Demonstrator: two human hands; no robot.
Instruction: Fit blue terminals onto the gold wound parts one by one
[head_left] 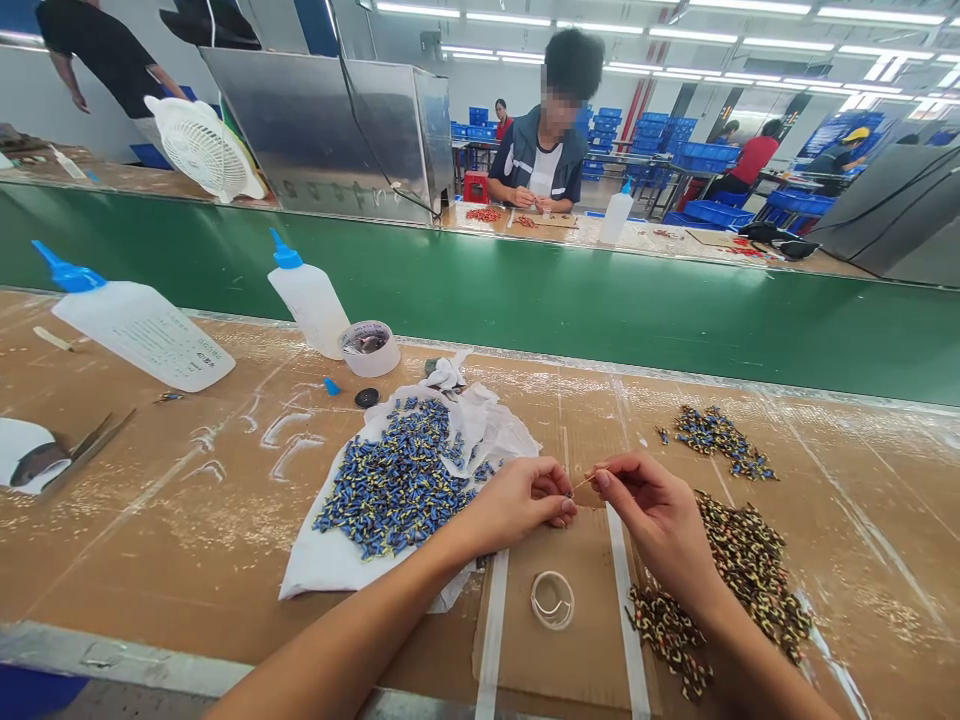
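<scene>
My left hand (pixel 529 500) is closed in a pinch at the middle of the bench, its fingertips around something too small to make out. Facing it, my right hand (pixel 660 515) pinches a thin, pale stick (pixel 583 483) whose tip points at the left fingertips. Below both hands, a small round cup (pixel 553 622) stands on a taped cardboard sheet (pixel 559 670). Left of my left hand, a heap of tiny blue and yellow pieces (pixel 397 480) lies on a white bag or cloth (pixel 319 570). Dark, cream and red pieces (pixel 757 575) are piled beside my right forearm.
A smaller blue and yellow pile (pixel 720 438) sits at the right. Two white squeeze bottles (pixel 150 335), a tape roll (pixel 370 350) and tweezers (pixel 94 440) lie leftward. Beyond the green belt (pixel 510 300), a person (pixel 544 150) works opposite, near a metal box (pixel 337 140).
</scene>
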